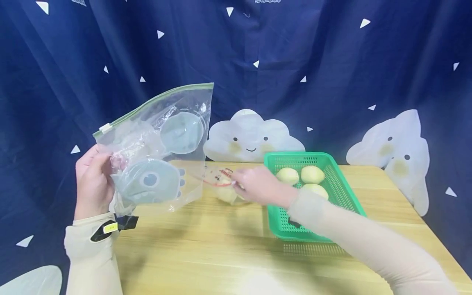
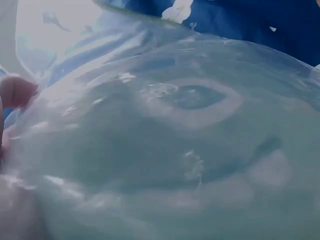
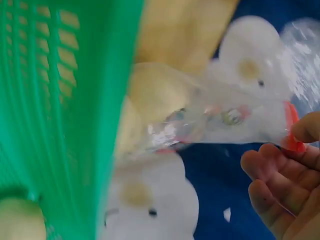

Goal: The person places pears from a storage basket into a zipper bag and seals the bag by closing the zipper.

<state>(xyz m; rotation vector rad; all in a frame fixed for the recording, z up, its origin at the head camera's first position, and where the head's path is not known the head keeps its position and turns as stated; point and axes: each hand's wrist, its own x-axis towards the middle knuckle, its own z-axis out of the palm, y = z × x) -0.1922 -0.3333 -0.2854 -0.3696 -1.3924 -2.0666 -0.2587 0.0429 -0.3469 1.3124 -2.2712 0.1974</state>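
Observation:
My left hand [image 1: 92,180] grips a large clear zip bag [image 1: 191,176] by its side, holding it up over the left of the table. The bag has a green top strip with a white slider [image 1: 105,128] and pale blue cartoon prints; crumpled clear plastic shows behind its front. In the right wrist view, thumb and fingers of my right hand [image 3: 285,185] pinch the red zip edge [image 3: 292,127] of a smaller clear bag [image 3: 240,117]. Pale yellow rounded pieces, like peeled potatoes [image 1: 226,196], lie in that smaller bag, low over the table beside the basket.
A green plastic basket [image 1: 274,227] stands right of centre under my right forearm, holding several peeled potatoes [image 1: 312,175]. Both are on a wooden table [image 1: 191,254]. Behind it hangs a dark blue curtain [image 1: 258,49] with cloud prints.

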